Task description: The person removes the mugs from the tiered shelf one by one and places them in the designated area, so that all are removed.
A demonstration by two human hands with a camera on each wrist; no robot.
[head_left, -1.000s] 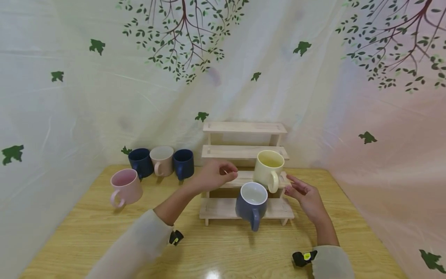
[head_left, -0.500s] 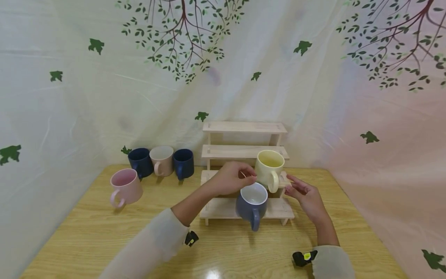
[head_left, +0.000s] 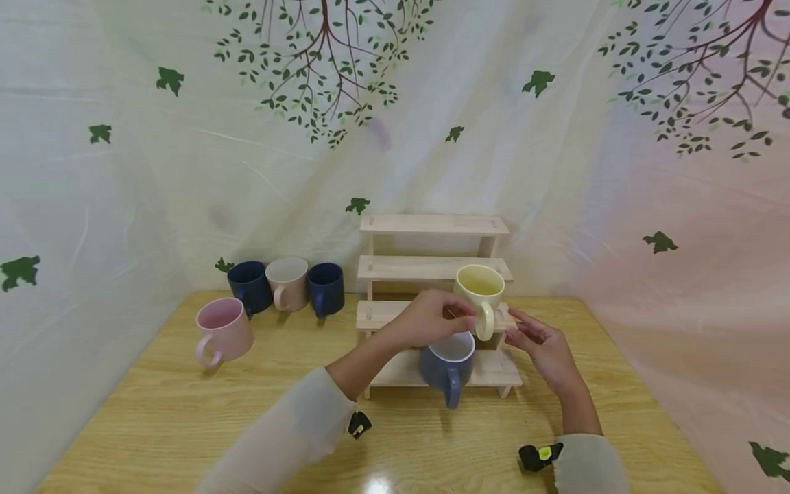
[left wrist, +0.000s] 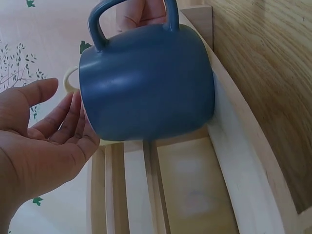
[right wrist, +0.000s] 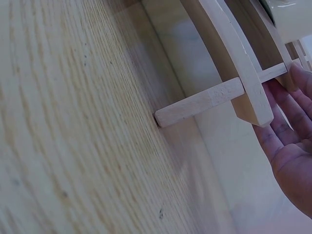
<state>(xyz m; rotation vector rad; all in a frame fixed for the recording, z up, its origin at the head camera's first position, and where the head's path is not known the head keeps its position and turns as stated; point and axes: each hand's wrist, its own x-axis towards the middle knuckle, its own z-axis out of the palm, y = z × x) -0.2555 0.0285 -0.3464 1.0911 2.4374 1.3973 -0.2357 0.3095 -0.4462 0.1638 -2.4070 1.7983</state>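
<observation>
A pale wooden tiered stand (head_left: 432,224) has a yellow mug (head_left: 494,300) on its second step up and a blue-grey mug (head_left: 441,376) on the lowest one. Both handles point toward me. My left hand (head_left: 432,319) hovers over the blue-grey mug's rim, its thumb and fingertips overlapping the yellow mug near the handle in the head view. In the left wrist view, thumb and fingers stand apart beside the blue-grey mug (left wrist: 146,83), nothing between them. My right hand (head_left: 548,353) holds the right end of the yellow mug's step, thumb and fingers around the wood (right wrist: 253,100).
Left of the stand, two navy mugs (head_left: 249,288) and a pale pink mug (head_left: 296,288) line up along the back. A pink mug (head_left: 231,333) stands nearer on the wooden table (head_left: 185,425). A leaf-printed cloth (head_left: 296,185) hangs behind.
My left hand has moved right, from the left part of the second step across to the yellow mug's front, now covering part of the blue-grey mug's rim. The right hand stays still.
</observation>
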